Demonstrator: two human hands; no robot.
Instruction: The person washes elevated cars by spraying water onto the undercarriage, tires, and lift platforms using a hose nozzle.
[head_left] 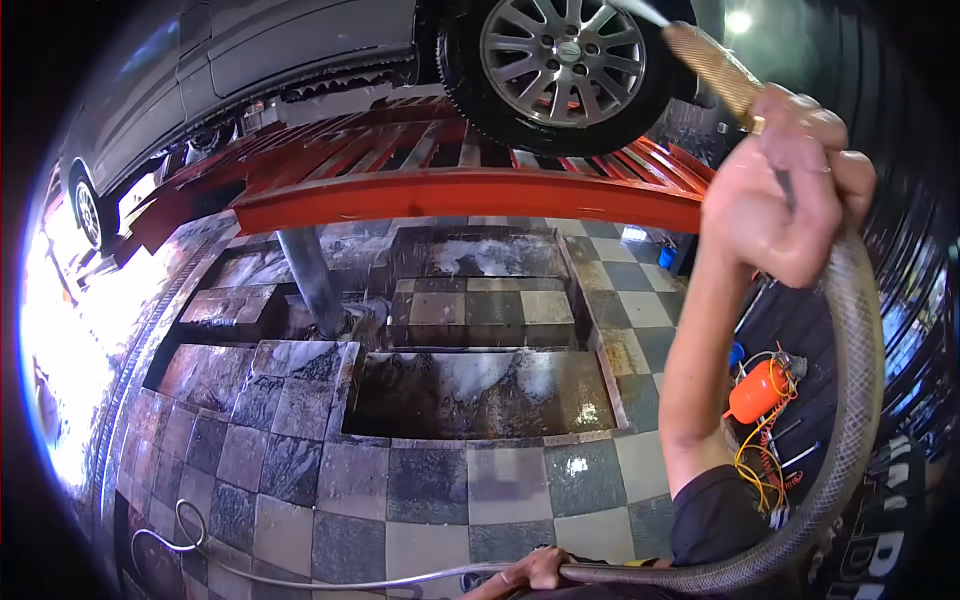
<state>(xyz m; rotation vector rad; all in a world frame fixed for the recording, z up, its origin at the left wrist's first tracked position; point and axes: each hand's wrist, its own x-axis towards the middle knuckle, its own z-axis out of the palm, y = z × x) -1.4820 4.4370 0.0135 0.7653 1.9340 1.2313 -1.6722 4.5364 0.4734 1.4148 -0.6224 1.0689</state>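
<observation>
Aiming the knurled brass cylindrical nozzle (712,70), right hand (785,195) clenches its base; left hand (540,569), fingers closed, steadies translucent braided hose (851,335).

"Specify the floor (508,490)."
"Checkered tiles, light and dark, visibly wet. Rectangular pits (480,400) are recessed at center."
"Items directly on tiles?"
"Hose (190,548): looped, lower left. Blue container (666,257): right of pits."

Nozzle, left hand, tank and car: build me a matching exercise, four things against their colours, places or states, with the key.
1. Nozzle
2. Left hand
3. Tank
4. Car

A. Grey, up on the red platform
B. Raised in the right hand
C. Orange, at the picture's right
D. Low down, on the hose

Pairs: 1-B, 2-D, 3-C, 4-A
</observation>
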